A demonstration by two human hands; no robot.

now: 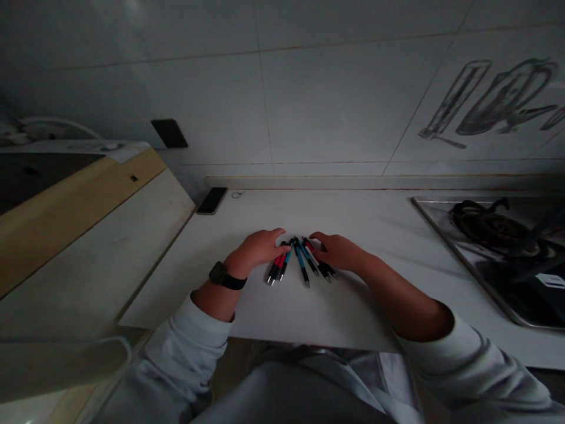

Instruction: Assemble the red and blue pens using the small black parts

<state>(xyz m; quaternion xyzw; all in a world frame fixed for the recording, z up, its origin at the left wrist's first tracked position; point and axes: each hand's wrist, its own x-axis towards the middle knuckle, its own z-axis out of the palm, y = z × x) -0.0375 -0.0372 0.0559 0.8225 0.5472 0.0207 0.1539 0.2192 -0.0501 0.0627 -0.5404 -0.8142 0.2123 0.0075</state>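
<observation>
Several click pens (pixel 301 259) in red, blue and black lie fanned out on the white countertop (pixel 273 318), their tips toward me and their far ends bunched together. At the left side of the fan is my left hand (pixel 260 246), thumb and forefinger apart, the thumb reaching over the red pens (pixel 279 264). My right hand (pixel 339 252) rests at the right side, its thumb and forefinger spread around the ends of a red-and-white pen (pixel 309 246). Dark pens (pixel 327 272) lie partly beneath that hand. Both hands touch the outer pens without a closed grip.
A phone (pixel 212 201) lies at the back left, with a small thin loop (pixel 237 195) beside it. To the right is a gas stove (pixel 498 235) with a metal rim. A white panelled unit (pixel 101 235) borders the left side, and a tiled wall (pixel 326 106) stands behind.
</observation>
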